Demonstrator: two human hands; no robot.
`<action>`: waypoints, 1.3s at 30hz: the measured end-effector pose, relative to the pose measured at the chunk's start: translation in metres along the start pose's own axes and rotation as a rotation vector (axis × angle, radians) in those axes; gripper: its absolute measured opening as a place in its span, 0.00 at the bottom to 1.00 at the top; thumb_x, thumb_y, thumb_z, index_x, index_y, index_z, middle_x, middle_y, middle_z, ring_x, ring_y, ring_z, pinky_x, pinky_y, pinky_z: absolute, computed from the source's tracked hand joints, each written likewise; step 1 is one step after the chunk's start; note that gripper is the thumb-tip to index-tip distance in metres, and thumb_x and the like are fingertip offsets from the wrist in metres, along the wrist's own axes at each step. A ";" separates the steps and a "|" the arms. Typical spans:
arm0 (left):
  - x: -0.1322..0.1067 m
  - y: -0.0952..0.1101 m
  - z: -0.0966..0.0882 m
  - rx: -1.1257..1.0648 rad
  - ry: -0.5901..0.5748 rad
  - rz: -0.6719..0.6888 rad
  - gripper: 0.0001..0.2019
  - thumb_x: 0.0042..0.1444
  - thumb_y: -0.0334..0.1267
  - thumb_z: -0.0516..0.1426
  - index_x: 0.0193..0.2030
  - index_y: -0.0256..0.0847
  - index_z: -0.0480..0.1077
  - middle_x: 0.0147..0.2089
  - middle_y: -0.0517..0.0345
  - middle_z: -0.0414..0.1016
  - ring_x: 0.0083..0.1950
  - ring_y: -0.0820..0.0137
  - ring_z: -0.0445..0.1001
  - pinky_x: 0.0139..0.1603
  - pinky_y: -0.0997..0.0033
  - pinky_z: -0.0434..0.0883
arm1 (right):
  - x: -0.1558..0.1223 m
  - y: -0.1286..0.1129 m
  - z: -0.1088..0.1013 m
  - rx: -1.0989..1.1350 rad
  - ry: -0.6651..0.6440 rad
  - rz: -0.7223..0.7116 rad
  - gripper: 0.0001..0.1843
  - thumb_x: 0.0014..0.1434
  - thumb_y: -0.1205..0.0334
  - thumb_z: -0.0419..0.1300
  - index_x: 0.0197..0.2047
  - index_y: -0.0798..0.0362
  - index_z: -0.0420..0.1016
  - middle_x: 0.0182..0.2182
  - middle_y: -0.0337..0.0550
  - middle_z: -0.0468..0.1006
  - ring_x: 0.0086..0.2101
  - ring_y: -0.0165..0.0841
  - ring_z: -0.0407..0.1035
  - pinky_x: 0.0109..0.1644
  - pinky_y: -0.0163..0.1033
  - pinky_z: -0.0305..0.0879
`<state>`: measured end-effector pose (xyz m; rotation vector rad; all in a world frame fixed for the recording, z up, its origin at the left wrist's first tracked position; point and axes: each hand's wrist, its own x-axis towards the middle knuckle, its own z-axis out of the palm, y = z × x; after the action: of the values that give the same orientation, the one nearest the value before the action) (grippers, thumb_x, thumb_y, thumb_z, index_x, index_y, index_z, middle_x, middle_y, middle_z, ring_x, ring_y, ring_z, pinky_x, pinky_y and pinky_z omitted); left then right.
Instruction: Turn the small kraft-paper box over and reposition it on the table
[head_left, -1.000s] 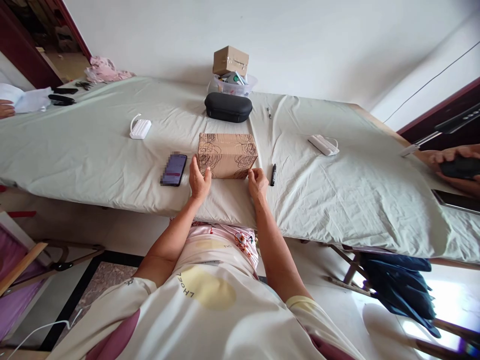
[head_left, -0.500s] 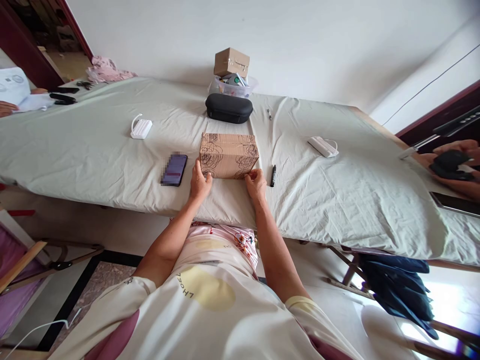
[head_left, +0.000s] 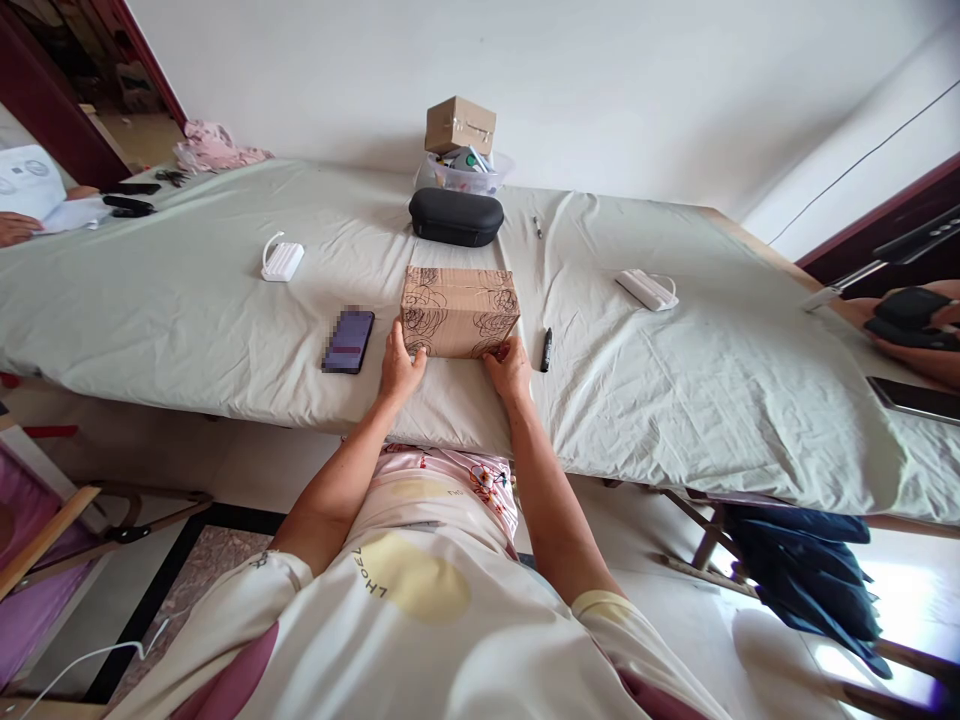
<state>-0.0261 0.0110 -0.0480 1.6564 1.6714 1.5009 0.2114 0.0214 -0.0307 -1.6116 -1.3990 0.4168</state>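
Note:
A cardboard box (head_left: pixel 459 309) with scribbled black drawings lies on the pale green sheet of the table (head_left: pixel 187 310), right in front of me. My left hand (head_left: pixel 400 368) presses against its near left corner, fingers up along the side. My right hand (head_left: pixel 510 368) touches the near right corner at the bottom edge. Both hands grip the box between them. A black marker (head_left: pixel 547 349) lies just right of my right hand. A dark phone (head_left: pixel 348 340) lies just left of my left hand.
Behind the box are a black case (head_left: pixel 455 216), a clear tub (head_left: pixel 465 172) with a small carton (head_left: pixel 460 124) on top, and a pen (head_left: pixel 538 226). White gadgets (head_left: pixel 282 260) (head_left: pixel 646 290) lie either side. Other people's hands (head_left: pixel 911 322) (head_left: pixel 13 227) show at both table ends.
My right hand slid inward onto the box's near right corner. The box sits slightly farther from the table edge than before. The person at the right shifted the dark object in their hands.

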 end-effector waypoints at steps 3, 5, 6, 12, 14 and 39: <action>0.000 -0.003 0.001 -0.008 -0.001 0.021 0.40 0.60 0.36 0.63 0.77 0.36 0.55 0.79 0.32 0.63 0.83 0.50 0.60 0.85 0.47 0.59 | 0.000 0.004 0.003 0.034 0.019 -0.019 0.18 0.51 0.58 0.66 0.39 0.44 0.60 0.36 0.39 0.75 0.37 0.38 0.68 0.50 0.51 0.72; 0.001 -0.004 0.001 0.000 -0.003 0.015 0.40 0.60 0.37 0.63 0.77 0.35 0.55 0.79 0.31 0.62 0.83 0.49 0.60 0.85 0.47 0.59 | 0.001 0.006 0.004 0.032 0.016 -0.021 0.19 0.50 0.56 0.67 0.38 0.44 0.59 0.35 0.38 0.74 0.36 0.37 0.67 0.49 0.51 0.72; 0.001 -0.004 0.001 0.003 -0.004 0.012 0.41 0.59 0.37 0.63 0.77 0.34 0.55 0.79 0.30 0.62 0.83 0.48 0.60 0.85 0.47 0.58 | 0.001 0.007 0.004 0.025 0.012 -0.022 0.19 0.50 0.55 0.67 0.38 0.44 0.59 0.34 0.38 0.74 0.35 0.37 0.66 0.49 0.51 0.72; 0.000 -0.001 0.001 0.024 0.002 -0.003 0.42 0.58 0.37 0.64 0.78 0.33 0.54 0.79 0.29 0.62 0.84 0.47 0.58 0.85 0.45 0.58 | 0.002 0.008 0.001 -0.010 -0.017 -0.049 0.22 0.51 0.52 0.68 0.37 0.44 0.57 0.33 0.37 0.72 0.34 0.36 0.65 0.47 0.48 0.70; 0.000 0.000 0.000 0.031 0.007 -0.004 0.43 0.58 0.37 0.64 0.78 0.34 0.54 0.78 0.29 0.63 0.84 0.47 0.58 0.85 0.45 0.58 | 0.002 0.009 0.001 -0.020 -0.024 -0.046 0.24 0.50 0.51 0.70 0.37 0.44 0.56 0.33 0.37 0.72 0.34 0.35 0.64 0.44 0.46 0.68; 0.001 -0.003 0.000 -0.029 0.015 -0.053 0.41 0.60 0.38 0.63 0.77 0.33 0.54 0.80 0.29 0.61 0.83 0.48 0.60 0.85 0.46 0.59 | 0.002 0.003 -0.006 -0.021 -0.034 -0.094 0.25 0.51 0.45 0.71 0.33 0.45 0.58 0.30 0.34 0.71 0.32 0.33 0.63 0.42 0.43 0.65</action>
<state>-0.0275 0.0130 -0.0499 1.5770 1.6795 1.5089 0.2181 0.0208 -0.0290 -1.5557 -1.5024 0.3764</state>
